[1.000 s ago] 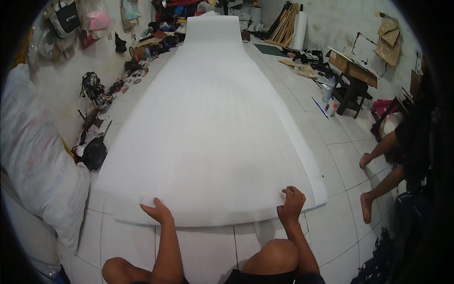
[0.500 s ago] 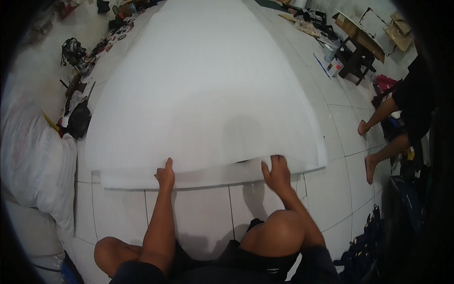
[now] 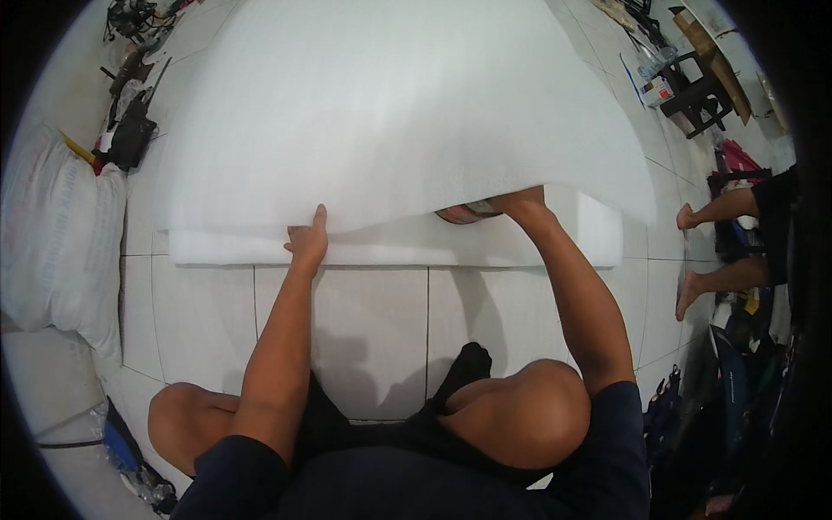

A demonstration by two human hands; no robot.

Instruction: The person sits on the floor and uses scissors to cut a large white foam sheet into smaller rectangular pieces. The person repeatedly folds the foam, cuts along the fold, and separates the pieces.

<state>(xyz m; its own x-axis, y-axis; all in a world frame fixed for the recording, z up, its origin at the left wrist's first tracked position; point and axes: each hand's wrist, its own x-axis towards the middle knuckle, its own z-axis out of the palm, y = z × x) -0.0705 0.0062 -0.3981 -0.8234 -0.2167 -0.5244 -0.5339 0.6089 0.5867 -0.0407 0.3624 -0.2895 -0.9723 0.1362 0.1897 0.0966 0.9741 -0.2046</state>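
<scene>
A large white sheet (image 3: 381,113), apparently thin foam, spreads over a thicker white folded layer (image 3: 390,249) on the floor. My left hand (image 3: 308,240) pinches the sheet's near edge, its thumb lying on top. Farther right the edge is raised, and my right hand (image 3: 520,202) reaches beneath it, the fingers mostly hidden by the sheet. Beside that hand, in the gap, shows part of a rounded brown and grey object (image 3: 466,213); its kind is unclear, and I cannot tell whether the hand grips it.
White sacks (image 3: 65,234) lean at the left, with a black bag-like thing (image 3: 132,132) beyond. Another person's bare legs (image 3: 728,279) are at the right, near a dark stool (image 3: 698,95) and piled items. My bent knees frame the tiled floor (image 3: 373,321).
My right hand has gone under the sheet and lifted its right part, exposing the rounded object. The left hand keeps its place on the edge. The view has tipped nearer to me.
</scene>
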